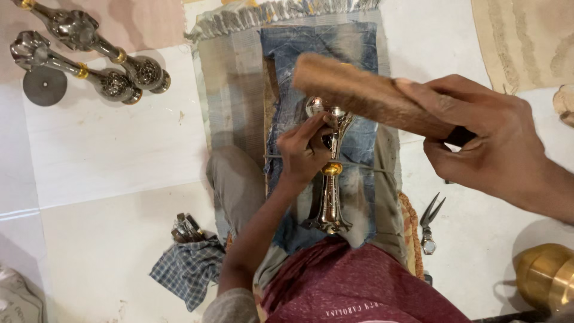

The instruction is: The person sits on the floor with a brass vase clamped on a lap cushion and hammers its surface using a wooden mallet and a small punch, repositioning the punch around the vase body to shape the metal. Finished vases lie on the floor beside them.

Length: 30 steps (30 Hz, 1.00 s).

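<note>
A shiny metal stand piece [330, 197] with a brass ring lies along a denim cloth [323, 48] spread over my lap. My left hand [305, 149] grips its upper end, fingers closed round the polished top. My right hand [484, 134] is raised closer to the camera and is shut on a long brown wooden block [359, 93], which reaches out over the top of the metal piece.
Two similar metal pieces [89, 57] and a round grey disc [45, 85] lie on the white tiled floor at top left. A checked cloth with small metal parts [188, 260] sits lower left. Pliers [428, 224] lie right of my leg; a brass vessel [544, 278] stands at bottom right.
</note>
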{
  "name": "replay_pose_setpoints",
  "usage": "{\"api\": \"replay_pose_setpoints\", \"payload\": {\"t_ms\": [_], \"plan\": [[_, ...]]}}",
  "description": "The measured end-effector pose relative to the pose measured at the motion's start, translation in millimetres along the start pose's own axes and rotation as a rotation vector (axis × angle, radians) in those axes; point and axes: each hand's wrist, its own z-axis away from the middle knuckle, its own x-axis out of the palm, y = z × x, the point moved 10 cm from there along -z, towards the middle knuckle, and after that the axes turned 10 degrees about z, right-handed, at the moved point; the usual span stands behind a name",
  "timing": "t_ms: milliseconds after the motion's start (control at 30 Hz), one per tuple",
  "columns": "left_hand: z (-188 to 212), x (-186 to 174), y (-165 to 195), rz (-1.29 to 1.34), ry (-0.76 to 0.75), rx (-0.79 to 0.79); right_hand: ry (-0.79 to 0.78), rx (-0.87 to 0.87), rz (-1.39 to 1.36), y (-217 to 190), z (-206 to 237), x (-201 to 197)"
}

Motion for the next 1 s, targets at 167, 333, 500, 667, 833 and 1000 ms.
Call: {"api": "replay_pose_setpoints", "payload": {"t_ms": [167, 333, 500, 667, 833, 1000], "plan": [[-6.9, 10.3, -6.0, 0.002, -0.170, -0.035, 0.127, 0.092, -0.657, 17.1, 16.1, 18.6], [-13.6, 16.0, 0.1, -0.012, -0.307, -0.015, 0.180, 0.187, -0.465, 20.3, 50.0, 40.7], [-24.3, 27.8, 15.5, -0.082, -0.554, 0.108, 0.480, 0.166, -0.250, -7.0, 76.5, 55.8], [-34.3, 33.9, 16.1, -0.064, -0.677, 0.136, 0.364, 0.374, -0.411, -3.4, 98.6, 106.3], [-31.1, 26.5, 11.2, 0.029, -0.574, 0.078, 0.440, 0.434, -0.731, 12.4, 111.1, 90.6], [-24.6, 21.5, 0.6, 0.008, -0.511, 0.096, 0.326, 0.278, -0.441, 14.8, 76.3, 50.0]]}}
